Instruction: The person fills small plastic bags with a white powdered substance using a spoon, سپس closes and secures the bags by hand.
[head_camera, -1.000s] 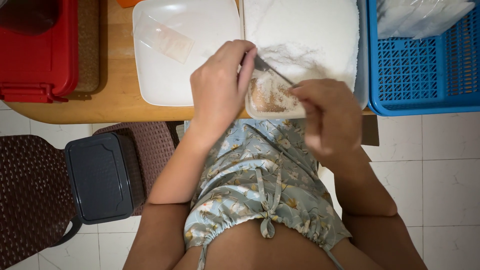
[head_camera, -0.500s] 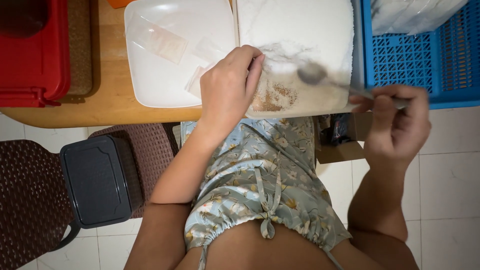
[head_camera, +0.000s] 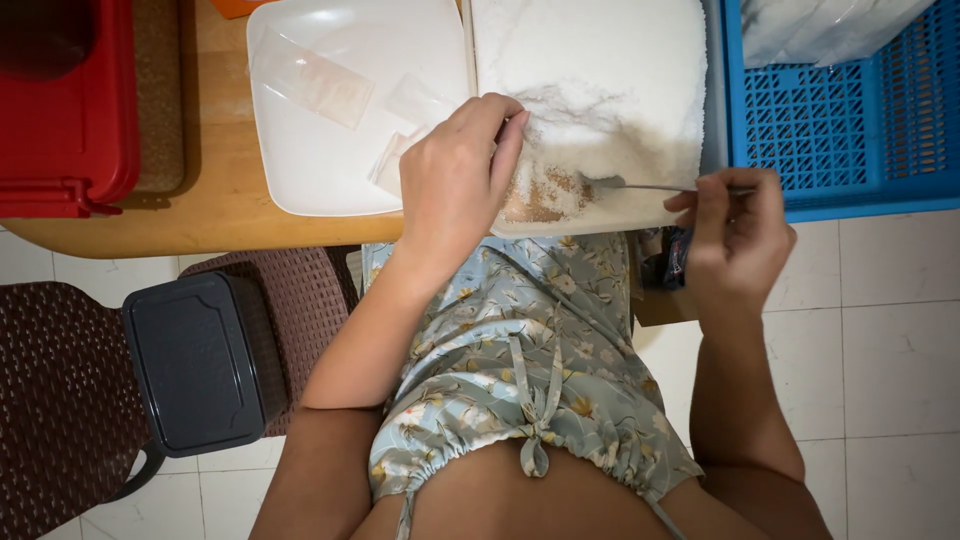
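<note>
The left hand (head_camera: 455, 180) is curled shut on a small clear bag (head_camera: 535, 195) w/ brownish contents, pinning it at the near edge of the white tray of powder (head_camera: 610, 60); the bag sits just right of the fingers, touching them, its mouth facing toward the right hand as far as can be told. The right hand (head_camera: 735, 235) is well apart from the left, off the table edge, fingers pinched on the handle of a metal spoon (head_camera: 650, 186). The spoon's long axis runs roughly left–right, bowl end pointing left at the bag, resting in or just over the white powder near the bag's opening — handle end in the right hand's grip. So the bag lies left of the right hand, along the spoon's own line; the left hand is the nearer one, already on it. A second white tray (head_camera: 300, 170) w/ a few empty clear bags sits left of the left hand; a blue basket (head_camera: 830, 130) is just beyond the right hand, a red box (head_camera: 70, 110) at far left on the wooden table (head_camera: 200, 215). A dark bin (head_camera: 195, 360) stands on the floor below.
</note>
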